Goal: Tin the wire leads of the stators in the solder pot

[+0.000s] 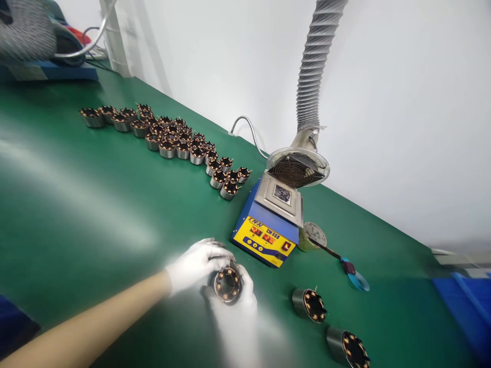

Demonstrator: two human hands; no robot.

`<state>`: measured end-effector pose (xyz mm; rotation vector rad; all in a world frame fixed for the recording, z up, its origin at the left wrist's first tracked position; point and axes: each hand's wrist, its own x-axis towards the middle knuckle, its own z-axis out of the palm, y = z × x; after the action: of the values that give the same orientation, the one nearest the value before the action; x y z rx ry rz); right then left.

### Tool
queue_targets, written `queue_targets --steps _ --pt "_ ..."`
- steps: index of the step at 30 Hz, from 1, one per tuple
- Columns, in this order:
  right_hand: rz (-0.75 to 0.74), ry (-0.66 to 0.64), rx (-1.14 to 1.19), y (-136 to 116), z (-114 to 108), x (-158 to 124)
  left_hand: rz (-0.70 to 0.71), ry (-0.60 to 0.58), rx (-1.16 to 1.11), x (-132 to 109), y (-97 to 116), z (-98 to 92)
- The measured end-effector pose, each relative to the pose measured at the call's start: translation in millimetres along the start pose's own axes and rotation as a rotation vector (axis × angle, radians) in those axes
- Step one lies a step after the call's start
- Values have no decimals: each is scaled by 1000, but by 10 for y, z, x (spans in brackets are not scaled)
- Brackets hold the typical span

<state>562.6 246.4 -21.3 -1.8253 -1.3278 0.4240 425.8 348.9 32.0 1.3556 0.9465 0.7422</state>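
Holding a silvery metal ring with copper coils [219,286] near a yellow-fronted blue boxy machine [268,222], clamped between white-gloved left hand [197,265], at the upper rim, and white-gloved right hand [241,309], around the side; turned face-up, seemingly to expose the coils. Wide room leftward on the glossy green desk [180,204], less toward the machine's front edge.

Green tabletop [184,214] is lying open ahead of the left hand [201,263], up to where a cluster of coil-wound rings [168,149] is hemming it in. Beyond the right hand [242,306], a blue-and-yellow machine [264,240] is blocking the way, while a bare lane is running rightward to two more rings [305,304].
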Motion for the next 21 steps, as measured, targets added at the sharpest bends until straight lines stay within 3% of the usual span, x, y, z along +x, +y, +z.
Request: queue_targets --steps 5,9,13,16,17,19,21 --pt "117 -2 29 -97 -18 -24 7 107 56 -7 -103 -42" --pt "319 -185 426 -73 -206 142 49 70 131 -109 -166 -115" --pt "262 -225 641 -153 -829 723 110 -79 408 -224 -322 -99" --pt "187 -280 798 -431 -1356 1257 218 -115 587 -235 -429 -72" --pt "165 -237 803 -530 -1477 1424 284 -113 622 -231 -441 -69" --pt "140 -173 757 -675 -1600 1735 431 -116 675 -221 -440 -69" --pt "95 -150 661 -727 -1585 2013 542 -144 709 -210 -444 -59"
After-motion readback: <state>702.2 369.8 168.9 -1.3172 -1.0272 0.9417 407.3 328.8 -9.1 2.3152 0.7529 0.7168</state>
